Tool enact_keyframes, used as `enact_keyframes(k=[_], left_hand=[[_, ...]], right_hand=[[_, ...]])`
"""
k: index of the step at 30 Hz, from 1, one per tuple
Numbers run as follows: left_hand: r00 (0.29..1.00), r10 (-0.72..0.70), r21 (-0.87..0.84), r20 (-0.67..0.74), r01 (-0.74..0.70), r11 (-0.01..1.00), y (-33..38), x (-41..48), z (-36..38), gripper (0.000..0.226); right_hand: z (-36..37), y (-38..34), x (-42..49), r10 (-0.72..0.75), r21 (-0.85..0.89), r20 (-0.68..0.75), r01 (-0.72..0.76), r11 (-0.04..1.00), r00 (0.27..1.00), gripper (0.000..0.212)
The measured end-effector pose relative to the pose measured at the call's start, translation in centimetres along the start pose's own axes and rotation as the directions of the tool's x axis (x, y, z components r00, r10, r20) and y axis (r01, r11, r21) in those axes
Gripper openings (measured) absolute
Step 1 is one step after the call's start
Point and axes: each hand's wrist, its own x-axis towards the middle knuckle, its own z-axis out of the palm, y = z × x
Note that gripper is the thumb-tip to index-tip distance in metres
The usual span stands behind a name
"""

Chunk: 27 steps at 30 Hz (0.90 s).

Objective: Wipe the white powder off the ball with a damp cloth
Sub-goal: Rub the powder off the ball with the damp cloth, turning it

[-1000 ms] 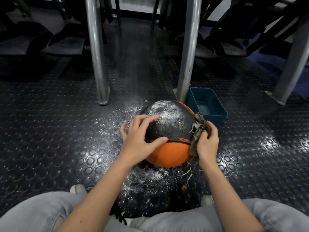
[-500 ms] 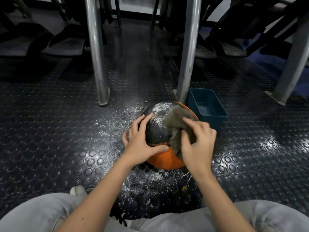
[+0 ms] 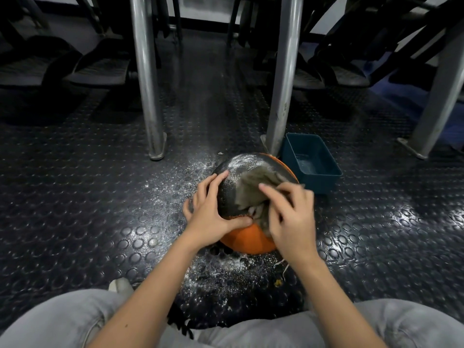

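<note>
Grey-brown cloth (image 3: 253, 187) bunched under right hand (image 3: 292, 219); fingers bent over it, pressing it to the ball at its 2 o'clock. (A)

Left hand? (B)

Left hand (image 3: 209, 217) at the ball's 9 o'clock. Fingers spread and curved on the black half, thumb along the seam, gripping. (A)

Ball location? (B)

Ball (image 3: 247, 243), black over orange, on the studded rubber floor (image 3: 88, 222), mid-view ahead of the knees. White powder (image 3: 238, 162) on its crown, 12 o'clock, just beyond the cloth. (A)

Further out? (B)

Spilled powder (image 3: 218, 272) on the floor at 6 and 10 o'clock. Blue bin (image 3: 311, 162) at 2 o'clock, close; contact cannot be told. Near metal leg (image 3: 283, 84) at 1 o'clock, second leg (image 3: 147, 84) at 11. (A)
</note>
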Motion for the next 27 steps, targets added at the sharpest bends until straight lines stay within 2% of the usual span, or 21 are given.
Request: enact_keyframes(k=[1, 3, 4, 5, 6, 8, 9, 10, 11, 13, 15, 16, 18, 20, 22, 23, 25, 27], left_hand=[[1.0, -0.003, 0.001, 0.01, 0.003, 1.0, 0.1, 0.0, 0.1, 0.109], [1.0, -0.003, 0.012, 0.024, 0.003, 1.0, 0.2, 0.1, 0.4, 0.107], [1.0, 0.002, 0.016, 0.026, -0.002, 1.0, 0.3, 0.1, 0.5, 0.106], [1.0, 0.012, 0.013, 0.019, -0.012, 1.0, 0.2, 0.2, 0.6, 0.106], [1.0, 0.017, 0.013, 0.007, -0.018, 1.0, 0.1, 0.3, 0.7, 0.105], [1.0, 0.018, 0.027, -0.014, -0.018, 0.999, 0.0, 0.2, 0.7, 0.098], [1.0, 0.019, 0.027, -0.016, -0.018, 0.999, 0.0, 0.2, 0.7, 0.095], [1.0, 0.014, 0.018, -0.014, -0.014, 1.0, 0.0, 0.1, 0.7, 0.095], [1.0, 0.01, 0.008, -0.01, -0.01, 1.0, 0.0, 0.0, 0.6, 0.098], [1.0, 0.012, 0.005, -0.005, -0.012, 1.0, 0.0, 0.1, 0.7, 0.102], [1.0, 0.01, 0.012, 0.011, -0.01, 1.0, 0.1, 0.2, 0.8, 0.102], [1.0, 0.009, 0.02, 0.015, -0.01, 1.0, 0.2, 0.3, 0.8, 0.102], [1.0, 0.01, 0.033, 0.009, -0.01, 0.999, 0.1, 0.2, 0.7, 0.105], [1.0, 0.004, 0.02, -0.015, -0.004, 1.0, -0.2, 0.1, 0.6, 0.105], [1.0, 0.0, -0.013, -0.021, -0.001, 1.0, -0.4, 0.1, 0.5, 0.104], [1.0, -0.006, -0.027, -0.007, 0.006, 1.0, -0.3, 0.0, 0.5, 0.104], [1.0, -0.012, -0.044, 0.013, 0.012, 0.999, 0.0, 0.0, 0.5, 0.101], [0.999, -0.018, -0.05, 0.028, 0.019, 0.999, 0.3, 0.0, 0.5, 0.1]], right_hand=[[-0.2, 0.8, 0.6, 0.131, 0.03, -0.03, -0.13, 0.991, 0.991, 0.033], [-0.6, 2.1, 1.3, 0.4, 0.078, -0.062, -0.395, 0.915, 0.914, 0.033], [-0.5, 1.9, 1.1, 0.455, 0.061, -0.069, -0.452, 0.89, 0.888, 0.033], [-0.3, 1.2, 0.7, 0.443, 0.04, -0.077, -0.441, 0.897, 0.893, 0.034], [0.0, 0.2, 0.2, 0.368, 0.029, -0.073, -0.366, 0.93, 0.927, 0.033], [0.6, -1.8, -1.0, 0.104, 0.002, -0.019, -0.104, 0.995, 0.994, 0.033], [0.7, -2.1, -1.2, -0.007, -0.015, 0.015, 0.007, 1.0, 1.0, 0.034], [0.7, -1.9, -1.0, -0.053, -0.019, 0.032, 0.054, 0.998, 0.998, 0.034], [0.6, -1.4, -0.5, -0.03, -0.017, 0.023, 0.031, 0.999, 0.999, 0.034], [0.1, 0.4, 0.6, 0.19, 0.021, -0.027, -0.189, 0.982, 0.981, 0.033], [-0.3, 2.0, 1.4, 0.44, 0.08, -0.02, -0.437, 0.896, 0.898, 0.034], [-0.2, 2.1, 1.2, 0.493, 0.071, -0.02, -0.49, 0.869, 0.87, 0.034], [0.1, 0.8, 0.6, 0.454, 0.046, -0.031, -0.452, 0.891, 0.891, 0.034], [0.4, -1.1, -0.4, 0.256, 0.049, -0.018, -0.255, 0.966, 0.966, 0.032], [0.4, -1.5, -0.7, 0.047, 0.022, 0.015, -0.048, 0.999, 0.999, 0.033], [0.3, -1.0, -0.4, 0.035, 0.013, 0.02, -0.036, 0.999, 0.999, 0.034], [-0.1, 0.6, 0.8, 0.212, 0.044, -0.014, -0.211, 0.976, 0.977, 0.033], [-0.4, 2.0, 1.5, 0.454, 0.103, -0.027, -0.45, 0.887, 0.89, 0.034]])
